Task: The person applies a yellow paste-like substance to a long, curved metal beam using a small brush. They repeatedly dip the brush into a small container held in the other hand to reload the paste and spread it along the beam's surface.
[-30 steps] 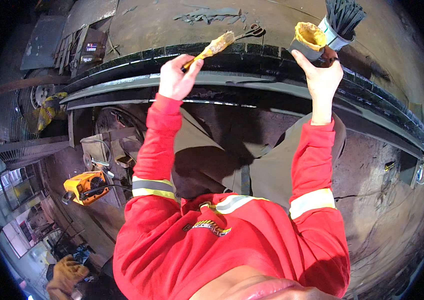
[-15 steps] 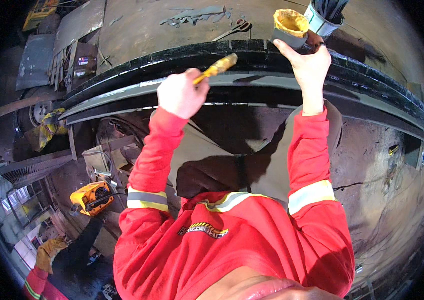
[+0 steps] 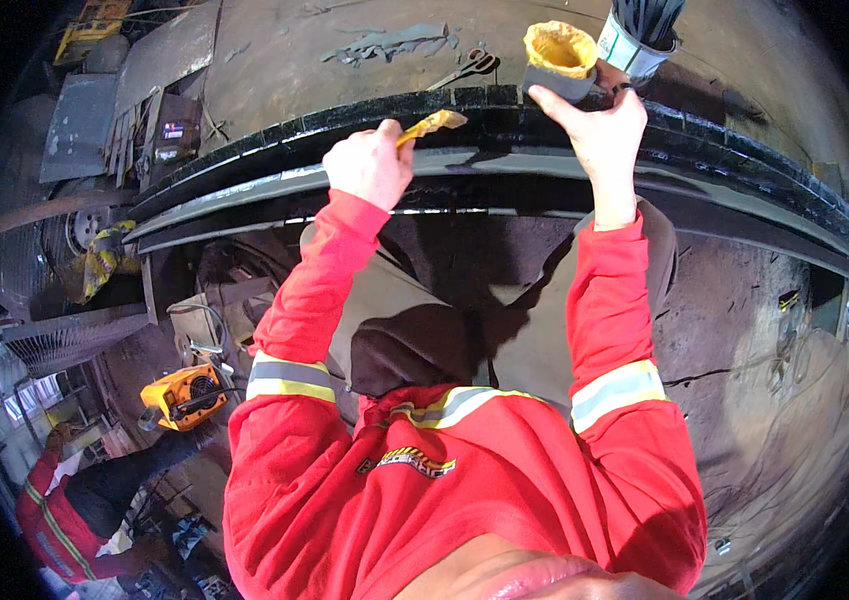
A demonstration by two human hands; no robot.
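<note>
Head view: left hand (image 3: 369, 168) closed in a fist around brush (image 3: 434, 125); right hand (image 3: 604, 135) gripping cup (image 3: 554, 84), thumb on the near wall. Brush sits over the bars, left of the cup and apart from it; long axis runs from the fist to the right and slightly up, bristle end to the right. Brush yellow, caked-looking. Cup short, round, dark grey outside; mouth faces up, ragged rim and inside coated in thick, lumpy yellow stuff (image 3: 572, 50). Depth of fill: can't tell.

Just beyond right hand: white bucket (image 3: 626, 55), round, packed with long, thin black strips (image 3: 647, 20) sticking out the top. Under the hands: black bar (image 3: 344, 113), shiny, segmented, and a smoother grey bar (image 3: 274, 186), both long, running left to right. Past them on brown floor (image 3: 274, 55): scissors (image 3: 462, 72), blades lower left, handles upper right; flat, jagged dark scraps (image 3: 394, 43).
</note>
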